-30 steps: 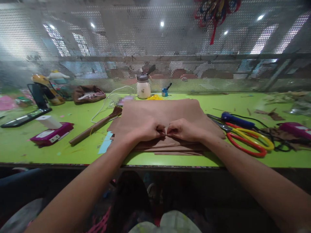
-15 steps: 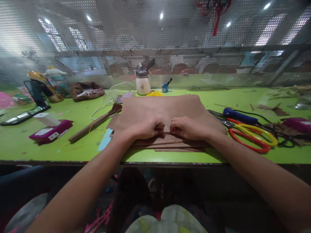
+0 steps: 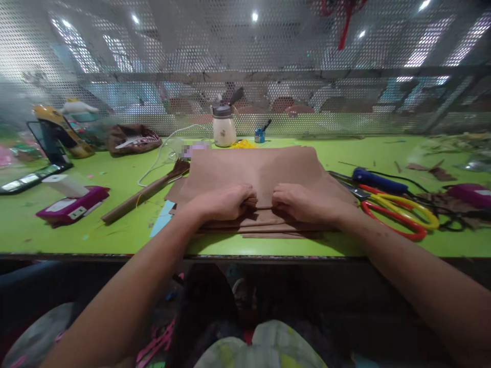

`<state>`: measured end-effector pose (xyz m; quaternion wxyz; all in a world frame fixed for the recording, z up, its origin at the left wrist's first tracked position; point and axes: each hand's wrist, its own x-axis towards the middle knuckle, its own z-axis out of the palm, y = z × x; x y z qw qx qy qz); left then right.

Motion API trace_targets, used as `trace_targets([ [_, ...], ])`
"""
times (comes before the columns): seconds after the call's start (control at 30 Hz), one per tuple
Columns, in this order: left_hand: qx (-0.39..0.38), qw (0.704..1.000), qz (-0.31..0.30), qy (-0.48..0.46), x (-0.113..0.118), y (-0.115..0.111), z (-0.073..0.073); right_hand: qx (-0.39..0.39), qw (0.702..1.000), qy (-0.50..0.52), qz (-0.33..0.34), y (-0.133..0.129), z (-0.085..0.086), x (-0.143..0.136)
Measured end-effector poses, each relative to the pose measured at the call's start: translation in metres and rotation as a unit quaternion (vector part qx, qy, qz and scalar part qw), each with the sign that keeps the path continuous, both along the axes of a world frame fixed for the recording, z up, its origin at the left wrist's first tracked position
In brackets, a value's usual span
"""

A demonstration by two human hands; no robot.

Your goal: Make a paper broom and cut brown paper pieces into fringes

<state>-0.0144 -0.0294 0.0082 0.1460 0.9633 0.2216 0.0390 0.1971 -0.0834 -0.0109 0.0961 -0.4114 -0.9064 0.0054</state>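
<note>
A stack of brown paper sheets (image 3: 253,168) lies on the green table near its front edge. My left hand (image 3: 233,201) has its fingers curled and pinched on the near edge of the top sheet, left of the middle. To the right, my right hand (image 3: 293,201) grips the same edge with bent fingers. A small gap separates the two hands, and a folded strip of brown paper shows between them. Several layers stick out below the hands. The undersides of my fingers are partly hidden.
Scissors with red and yellow handles (image 3: 410,214) and a blue-handled tool (image 3: 378,181) lie right of the stack. Left are a brown paper roll (image 3: 134,201) and a purple power strip (image 3: 74,204). A white jar (image 3: 224,130) and small blue bottle (image 3: 260,135) stand behind.
My hands have moved slightly apart along the near edge of the paper, widening the gap between them. The camera view has shifted a little.
</note>
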Motion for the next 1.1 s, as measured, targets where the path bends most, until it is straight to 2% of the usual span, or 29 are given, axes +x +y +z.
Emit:
trace_targets([
  [0.2,0.015,1.0,-0.002,0.01,0.0,0.0,0.001,0.084,0.992,-0.087,0.026,-0.005,-0.001,-0.007],
  [0.37,-0.038,0.999,0.019,-0.014,0.001,0.004,0.0,0.108,0.988,-0.106,0.013,-0.006,-0.002,-0.007],
  [0.6,-0.169,0.973,0.126,-0.096,0.006,0.005,0.005,0.117,0.988,-0.053,-0.086,-0.006,0.0,-0.008],
  [0.7,-0.251,0.949,0.126,-0.141,0.004,0.006,0.003,0.141,0.986,-0.035,-0.087,-0.004,-0.001,-0.01],
  [0.8,-0.313,0.929,0.128,-0.147,0.002,0.006,0.0,0.176,0.981,-0.021,-0.085,0.001,-0.004,-0.009],
  [0.93,-0.348,0.917,0.127,-0.15,0.0,0.005,0.0,0.188,0.978,-0.003,-0.093,0.006,-0.007,-0.009],
  [1.1,-0.381,0.906,0.099,-0.158,0.001,0.003,0.002,0.139,0.983,0.063,-0.106,0.003,0.0,-0.013],
])
